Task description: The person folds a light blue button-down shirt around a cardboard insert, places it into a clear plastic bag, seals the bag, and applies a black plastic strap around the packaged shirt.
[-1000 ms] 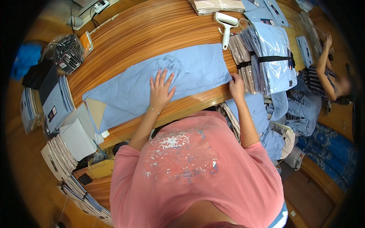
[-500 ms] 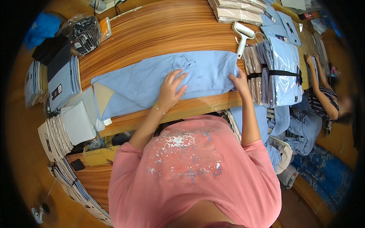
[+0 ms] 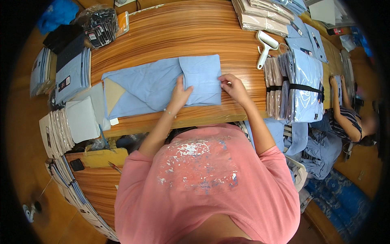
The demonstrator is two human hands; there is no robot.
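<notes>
A long folded light blue shirt [image 3: 154, 87] lies across the wooden table in front of me. A beige piece [image 3: 114, 95] shows at its left end. Its right end is doubled back to the left as a squarish flap [image 3: 203, 81]. My left hand [image 3: 178, 96] rests at the flap's left edge, thumb spread from the stretched fingers. At the flap's right edge, my right hand [image 3: 233, 87] has thumb and fingertips drawn together in a pinch on the cloth.
A white lint roller [image 3: 266, 48] and strapped bagged shirts [image 3: 306, 87] lie to the right. Further beige bagged garments [image 3: 260, 16] are at the far right. White sheets [image 3: 82, 120] and stacked shirts [image 3: 69, 83] stand at left. Another person [image 3: 345, 122] works at far right.
The shirt's right end has been folded over to the left, so the shirt is shorter. My right hand has moved left with that edge. The crumpled cloth near my left hand is now covered.
</notes>
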